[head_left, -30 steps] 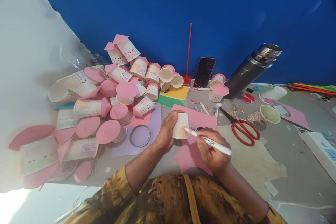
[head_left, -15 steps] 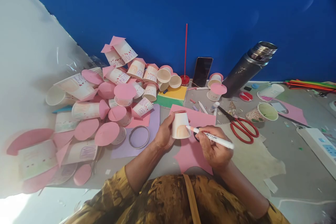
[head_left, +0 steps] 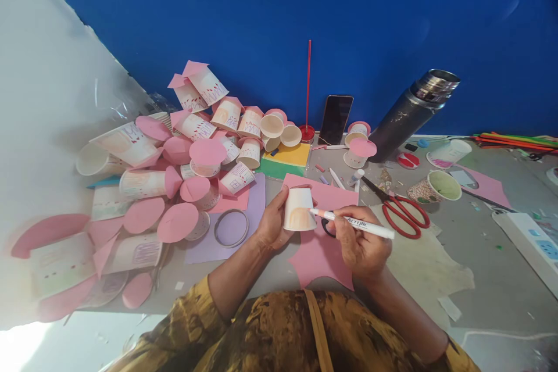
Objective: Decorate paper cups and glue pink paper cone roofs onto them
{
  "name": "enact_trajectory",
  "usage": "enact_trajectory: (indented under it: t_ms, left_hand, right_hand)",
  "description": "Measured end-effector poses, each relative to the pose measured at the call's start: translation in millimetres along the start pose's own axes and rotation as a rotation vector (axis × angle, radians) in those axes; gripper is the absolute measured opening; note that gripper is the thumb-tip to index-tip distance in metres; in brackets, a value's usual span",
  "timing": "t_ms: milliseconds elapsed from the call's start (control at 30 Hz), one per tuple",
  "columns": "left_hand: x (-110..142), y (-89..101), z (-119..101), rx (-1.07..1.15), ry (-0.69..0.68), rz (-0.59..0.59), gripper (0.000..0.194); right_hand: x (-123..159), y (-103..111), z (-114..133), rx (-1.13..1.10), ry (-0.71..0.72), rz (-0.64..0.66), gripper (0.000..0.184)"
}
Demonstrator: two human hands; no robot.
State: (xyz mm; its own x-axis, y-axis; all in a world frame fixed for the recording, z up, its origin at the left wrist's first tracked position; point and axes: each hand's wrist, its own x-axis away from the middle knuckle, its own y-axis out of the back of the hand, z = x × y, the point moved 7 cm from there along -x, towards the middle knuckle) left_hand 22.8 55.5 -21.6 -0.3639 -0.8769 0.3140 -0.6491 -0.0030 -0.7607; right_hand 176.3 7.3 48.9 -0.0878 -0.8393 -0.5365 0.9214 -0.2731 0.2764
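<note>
A white paper cup (head_left: 299, 204) sits upside down in my left hand (head_left: 275, 222), whose fingers wrap its left side. Its wall carries a pale orange arch-shaped patch. Between the fingers of my right hand (head_left: 362, 242) is a white marker (head_left: 364, 225) with an orange tip, lettered "Acrylic". The tip meets or nearly meets the cup's right side, beside the orange patch. Pink paper (head_left: 325, 258) with curved cut-outs lies on the table beneath both hands.
Decorated cups with pink paper tops (head_left: 207, 152) are heaped at the left. A grey tape ring (head_left: 231, 228) rests on purple paper. Red-handled scissors (head_left: 405, 216), a dark flask (head_left: 405, 119), a phone (head_left: 335, 120) and a power strip (head_left: 532, 244) lie or stand to the right and back.
The marker and my right hand have shifted slightly right, and the marker lies a little flatter. The cup has moved a touch left in my left hand.
</note>
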Motion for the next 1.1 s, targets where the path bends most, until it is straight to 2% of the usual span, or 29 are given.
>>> enact_trajectory:
  t_ms: [167, 333, 467, 500, 567, 633, 700, 800, 933, 1000, 1100]
  left_hand:
    - [0.7, 0.4, 0.2, -0.009, -0.002, 0.001, 0.05]
    - [0.7, 0.9, -1.3, -0.011, -0.008, -0.027, 0.051]
    - [-0.1, 3.0, -1.0, 0.001, 0.01, -0.055, 0.05]
    - [-0.3, 4.2, -1.4, 0.007, 0.013, -0.074, 0.05]
    - [-0.3, 6.9, -3.3, 0.018, 0.009, -0.12, 0.052]
    - [-0.2, 9.5, -6.5, 0.03, -0.003, -0.164, 0.053]
    - [0.2, 11.7, -10.4, 0.05, -0.016, -0.197, 0.052]
    - [1.4, 13.1, -18.4, 0.069, -0.05, -0.217, 0.042]
    - [5.1, 12.1, -26.6, 0.064, -0.061, -0.237, 0.03]
    - [7.1, 11.4, -28.8, 0.064, -0.053, -0.253, 0.029]
    - [8.7, 10.9, -32.2, 0.064, -0.055, -0.27, 0.029]
  right_hand:
    - [-2.8, -5.4, 5.5, -0.014, 0.011, 0.096, 0.006]
    - [-2.7, -1.4, 4.1, -0.031, 0.002, 0.049, 0.007]
    - [-1.2, -7.0, -0.9, -0.071, -0.094, 0.162, 0.014]
    - [-2.0, -6.1, -1.5, -0.104, -0.124, 0.16, 0.016]
    - [-6.6, 2.0, -1.5, -0.132, -0.156, 0.076, 0.019]
    - [-13.6, 13.3, -0.4, -0.073, -0.132, -0.025, 0.015]
    - [-20.8, 20.8, -0.8, 0.05, -0.073, -0.049, 0.01]
    - [-26.8, 18.9, -7.4, 0.253, 0.07, 0.087, 0.011]
    - [-20.2, -1.5, -30.9, 0.509, 0.191, 0.375, 0.031]
    - [-15.8, -12.1, -41.3, 0.638, 0.234, 0.454, 0.038]
    - [-13.5, -23.6, -48.6, 0.726, 0.274, 0.505, 0.047]
